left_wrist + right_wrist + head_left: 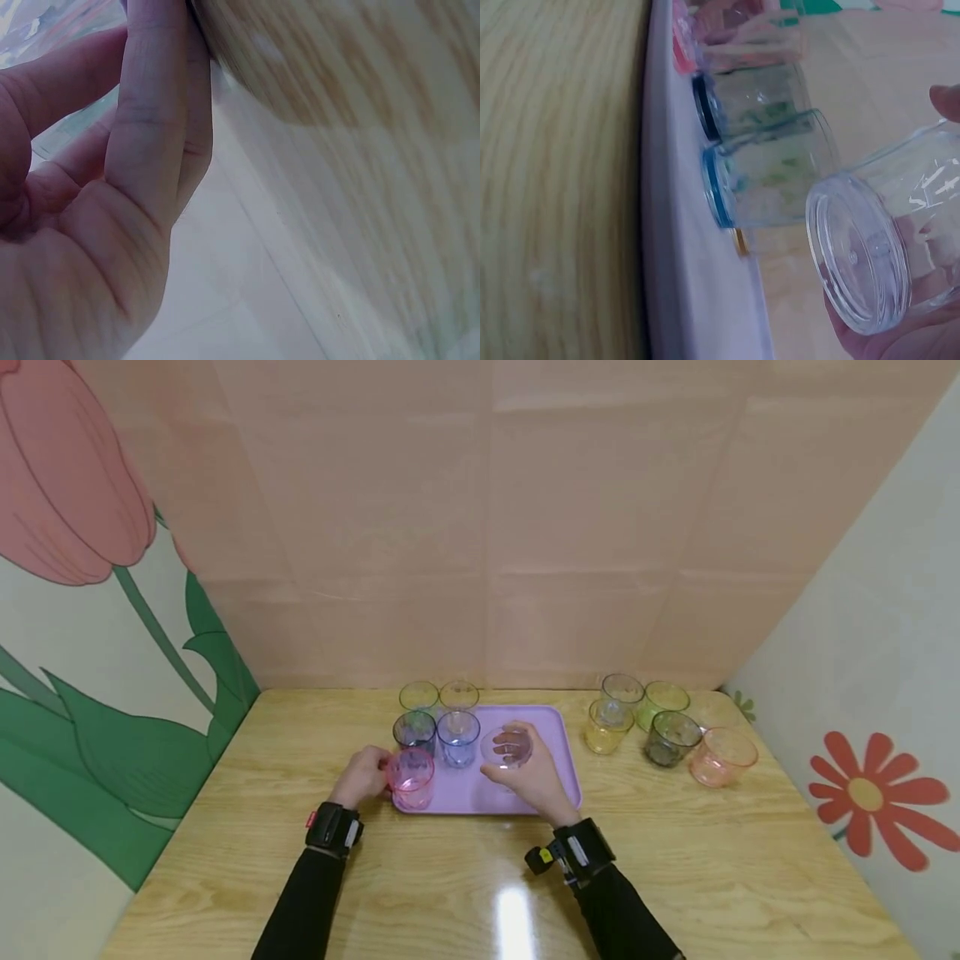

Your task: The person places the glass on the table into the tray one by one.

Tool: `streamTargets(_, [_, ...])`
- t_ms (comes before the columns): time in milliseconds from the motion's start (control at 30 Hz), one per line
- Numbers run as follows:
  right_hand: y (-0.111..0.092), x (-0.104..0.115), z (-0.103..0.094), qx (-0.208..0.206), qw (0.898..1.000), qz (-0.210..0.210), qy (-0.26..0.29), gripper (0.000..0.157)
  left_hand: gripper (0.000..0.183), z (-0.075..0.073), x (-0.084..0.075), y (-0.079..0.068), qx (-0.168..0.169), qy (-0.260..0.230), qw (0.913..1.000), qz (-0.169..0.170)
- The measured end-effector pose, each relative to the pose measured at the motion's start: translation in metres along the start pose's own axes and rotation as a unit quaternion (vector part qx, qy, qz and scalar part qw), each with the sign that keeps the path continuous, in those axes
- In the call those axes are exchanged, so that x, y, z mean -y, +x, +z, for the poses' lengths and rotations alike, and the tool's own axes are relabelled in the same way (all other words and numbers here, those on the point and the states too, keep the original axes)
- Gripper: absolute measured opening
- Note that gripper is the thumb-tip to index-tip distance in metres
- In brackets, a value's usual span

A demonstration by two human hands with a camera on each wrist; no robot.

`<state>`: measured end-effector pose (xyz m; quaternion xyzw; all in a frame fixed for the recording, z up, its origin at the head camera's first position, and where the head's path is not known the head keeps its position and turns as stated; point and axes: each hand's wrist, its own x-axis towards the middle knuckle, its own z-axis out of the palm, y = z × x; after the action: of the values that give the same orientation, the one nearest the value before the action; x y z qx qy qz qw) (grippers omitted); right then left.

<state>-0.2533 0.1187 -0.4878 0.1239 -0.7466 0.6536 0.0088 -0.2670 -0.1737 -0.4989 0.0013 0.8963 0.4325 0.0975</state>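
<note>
My right hand grips a clear drinking glass by its side, above the lilac tray. The right wrist view shows this glass's thick round base raised off the tray. At the tray's front left corner stands a pink glass. My left hand is at its left side, fingers and thumb against it; the exact contact is partly hidden. Behind it on the tray are a dark blue-rimmed glass and a light blue glass, with a green glass and an amber-rimmed glass farther back.
Right of the tray stands a group of glasses on the wooden table: yellow, clear grey, green, dark grey and orange-pink. A peach backdrop rises behind the table.
</note>
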Motion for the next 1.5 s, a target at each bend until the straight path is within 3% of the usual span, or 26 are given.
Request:
streamTargets(300, [-0.004, -0.002, 0.021, -0.017, 0.997, -0.036, -0.063, 0.078, 0.018, 0.001, 0.0, 0.001, 0.0, -0.012, 0.9999, 0.001])
streamTargets(700, [-0.01, -0.01, 0.036, 0.022, 0.994, 0.007, -0.105, 0.082, 0.023, 0.001, 0.0, 0.0, 0.001, -0.007, 1.0, -0.005])
streamTargets(1000, [-0.011, -0.012, 0.044, 0.045, 0.981, -0.008, -0.191, 0.093, 0.023, 0.001, 0.0, 0.0, 0.004, 0.005, 0.9999, -0.011])
streamTargets(1500, [-0.013, -0.008, 0.053, 0.035, 0.979, 0.022, -0.2, 0.094, 0.026, 0.001, 0.0, 0.0, 0.006, -0.002, 0.9998, -0.02])
